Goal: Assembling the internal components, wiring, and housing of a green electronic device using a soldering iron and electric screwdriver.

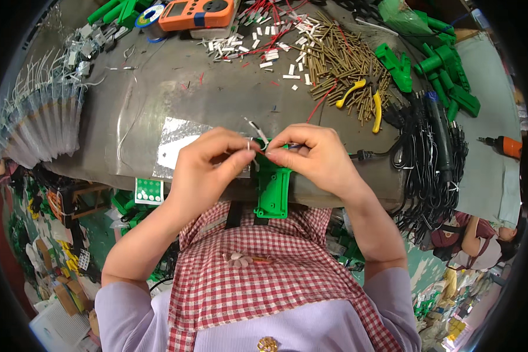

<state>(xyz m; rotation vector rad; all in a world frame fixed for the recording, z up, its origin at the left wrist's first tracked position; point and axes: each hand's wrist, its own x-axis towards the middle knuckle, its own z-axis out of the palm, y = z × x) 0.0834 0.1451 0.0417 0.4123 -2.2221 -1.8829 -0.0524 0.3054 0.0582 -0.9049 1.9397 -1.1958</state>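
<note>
Pinching thin white-sleeved wire (257, 129) in the head view, the left hand (214, 158) and right hand (314, 155) nearly meet — just above an open green plastic housing (273, 189) at the near edge of the grey table (100, 129) — yellow-handled pliers (377, 110) lying rightward.

Pinches thin, pale wire (258, 130) in the fingers of the left hand (214, 155) and the right hand (311, 155), close together over the upper end of an open green housing (273, 190). Has that housing lengthwise toward the body, reaching past the near edge of the grey bench (217, 88). Wears a red-and-white checked apron (246, 281) over a lilac top (240, 339). Shows, beyond the right hand, a heap of brass-coloured rods (340, 58) with yellow-handled pliers (376, 111) at its near side, next to scattered white connectors (270, 56) and red wires (322, 103). Includes an orange meter (185, 14) and a spool (149, 17) at the far side, black cables (422, 170) heaped to the right, and a fanned row of pale strips (47, 120) to the left.
</note>
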